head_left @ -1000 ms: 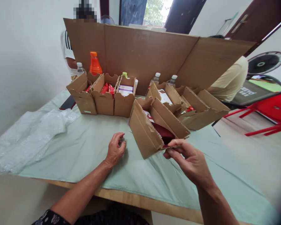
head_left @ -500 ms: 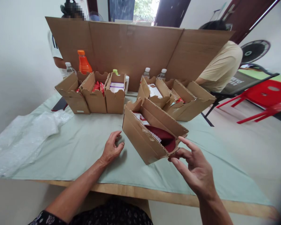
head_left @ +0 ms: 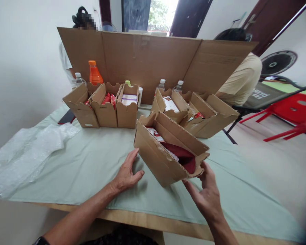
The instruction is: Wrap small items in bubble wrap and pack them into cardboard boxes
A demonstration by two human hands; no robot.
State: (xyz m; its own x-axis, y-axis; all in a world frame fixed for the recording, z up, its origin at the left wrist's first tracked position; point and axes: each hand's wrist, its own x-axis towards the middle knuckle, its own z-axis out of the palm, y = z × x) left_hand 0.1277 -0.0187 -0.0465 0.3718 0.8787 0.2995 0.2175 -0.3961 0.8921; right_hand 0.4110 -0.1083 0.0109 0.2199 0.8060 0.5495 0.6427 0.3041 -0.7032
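A cardboard box (head_left: 155,160) with an open top stands at an angle on the table's cloth. Inside it lie a white-and-red packet (head_left: 156,134) and a dark red item (head_left: 185,158) whose kind I cannot make out. My left hand (head_left: 126,173) is open, its fingertips close to the box's left side. At the box's near end is my right hand (head_left: 205,194), also open, thumb and fingers spread around the lower front corner. Its fingers are partly hidden behind the box, so how firmly they touch it does not show.
Several cardboard boxes (head_left: 105,114) holding packets stand in two groups behind. Bottles, one of them orange (head_left: 94,75), stand before a cardboard screen (head_left: 150,61). Bubble wrap (head_left: 37,146) lies on the left. Beyond the screen are two people; a red chair (head_left: 291,110) is at the right.
My right hand has come down from the box's near rim to its lower front. My left hand has opened wider and shifted slightly right. The view has tilted a little; the box stays put.
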